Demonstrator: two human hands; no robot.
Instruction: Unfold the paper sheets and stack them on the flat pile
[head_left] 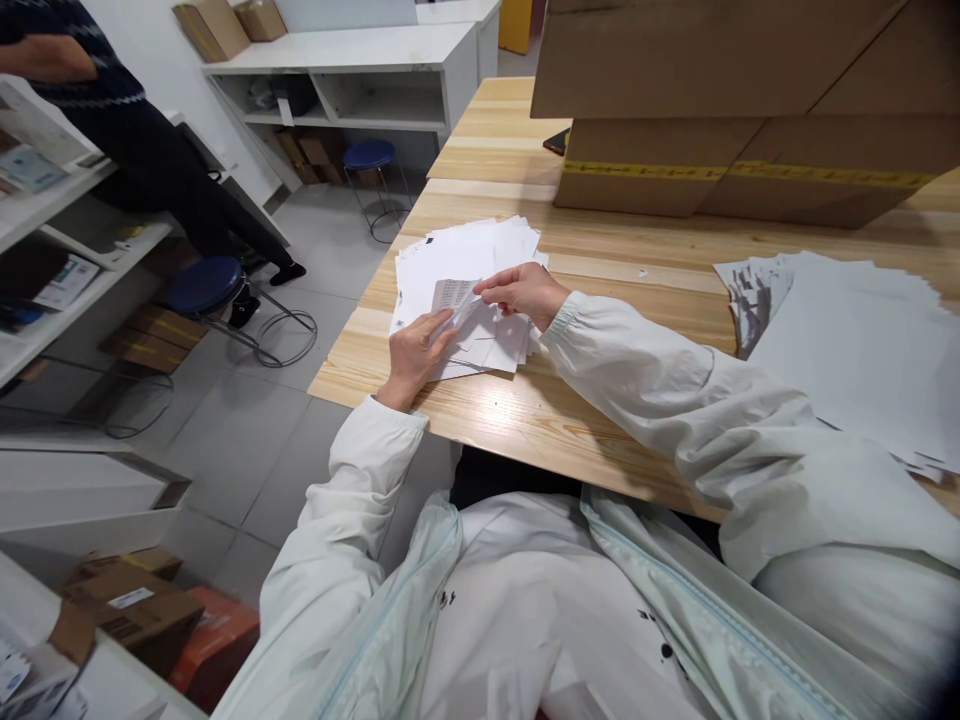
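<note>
Now watching the near left corner of the wooden table, where a person in a pale jacket is handling paper. A printed slip is lying on top of a loose stack of white sheets, its small dark print facing up. Right hand is reaching across and pinching, thumb closed against fingers, on the slip's right edge, which is curling upward. Left hand is resting at the slip's lower left, thumb and fingers slightly parted against the paper; whether it is gripping, I cannot tell. Sheets beneath are fanning out unevenly. Further right, beyond the sleeve, a second paper pile is spreading across the tabletop. Cardboard boxes with yellow tape are standing stacked at the far side, a dark flat object poking out beside them. Off left, a co-worker in dark clothes is standing by white shelving, near a blue stool.
</note>
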